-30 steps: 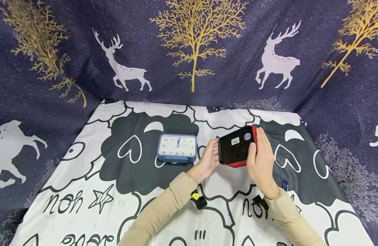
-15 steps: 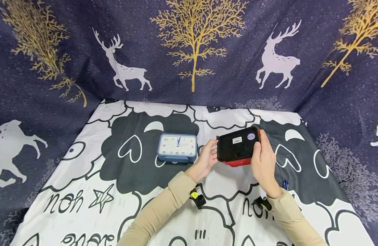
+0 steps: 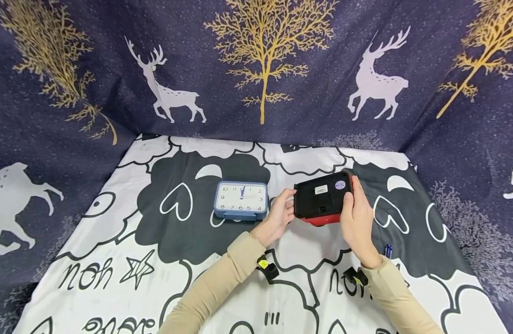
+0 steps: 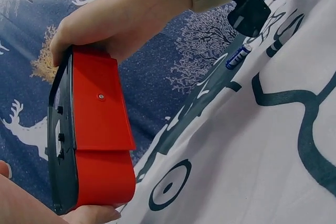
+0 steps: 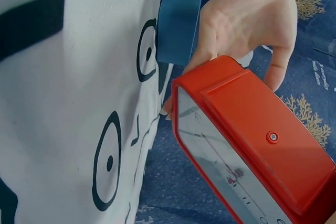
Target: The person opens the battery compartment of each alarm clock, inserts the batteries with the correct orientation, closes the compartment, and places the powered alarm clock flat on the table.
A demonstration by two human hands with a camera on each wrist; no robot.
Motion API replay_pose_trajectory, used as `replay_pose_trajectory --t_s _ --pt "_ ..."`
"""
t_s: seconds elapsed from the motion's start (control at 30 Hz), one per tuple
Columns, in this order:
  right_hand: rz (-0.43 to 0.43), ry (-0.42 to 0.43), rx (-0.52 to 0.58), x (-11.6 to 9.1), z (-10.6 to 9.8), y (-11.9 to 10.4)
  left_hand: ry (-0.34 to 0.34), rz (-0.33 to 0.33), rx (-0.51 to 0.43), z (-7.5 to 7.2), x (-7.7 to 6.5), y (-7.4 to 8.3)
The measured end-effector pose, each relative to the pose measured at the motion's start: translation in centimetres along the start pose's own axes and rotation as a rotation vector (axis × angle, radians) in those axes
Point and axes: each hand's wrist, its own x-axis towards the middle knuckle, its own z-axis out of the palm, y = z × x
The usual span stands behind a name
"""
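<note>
A red alarm clock [image 3: 323, 197] with a black back is held up above the cloth, its back turned toward me in the head view. My left hand [image 3: 279, 211] grips its left end, and my right hand [image 3: 357, 220] grips the right end, thumb on the back. In the left wrist view the clock's red underside [image 4: 100, 103] shows a small screw. The right wrist view catches its glazed dial [image 5: 220, 166], angled away from the back. To the left, a blue alarm clock [image 3: 240, 201] stands on the cloth, face toward me, touched by neither hand.
Blue batteries [image 3: 388, 251] lie on the cloth beside my right wrist; one battery [image 4: 239, 56] shows in the left wrist view. A black-and-white patterned cloth [image 3: 298, 297] covers the table. Dark blue fabric [image 3: 306, 102] with deer and trees hangs behind and at the sides.
Over the last second the red clock has turned slightly, its right end shifting a little to the right along with my right hand. The blue clock has stayed put.
</note>
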Motion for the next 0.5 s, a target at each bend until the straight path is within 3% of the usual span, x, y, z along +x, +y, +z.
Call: replay_pose_trajectory --t_s 0.5 --pt "0.162 -0.043 -0.009 0.4 0.0 1.0 0.026 -0.046 -0.032 -0.1 1.0 -0.2"
